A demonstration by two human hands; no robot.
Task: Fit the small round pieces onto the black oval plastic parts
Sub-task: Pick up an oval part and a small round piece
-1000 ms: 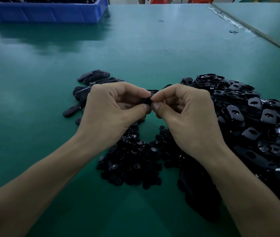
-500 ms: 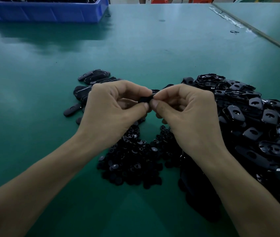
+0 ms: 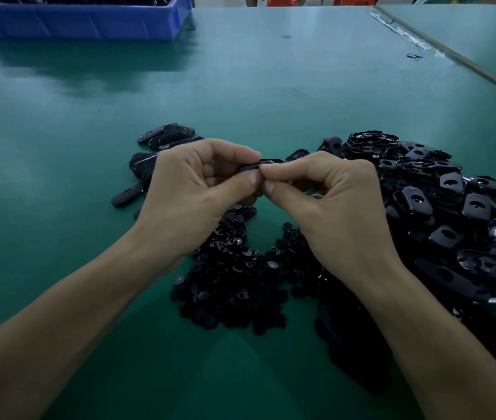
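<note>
Fingertips (image 3: pixel 253 178) of the left hand (image 3: pixel 192 195) and right hand (image 3: pixel 334 204) meet, pinching one black oval part (image 3: pixel 271 161) above the green table (image 3: pixel 58 147); round pieces (image 3: pixel 234 286) heap beneath; more oval parts (image 3: pixel 453 213) pile right.

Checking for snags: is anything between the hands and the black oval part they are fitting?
Nothing visible. The left hand and right hand both pinch the oval part at their fingertips. The pile of small round pieces lies nearer the person.
</note>
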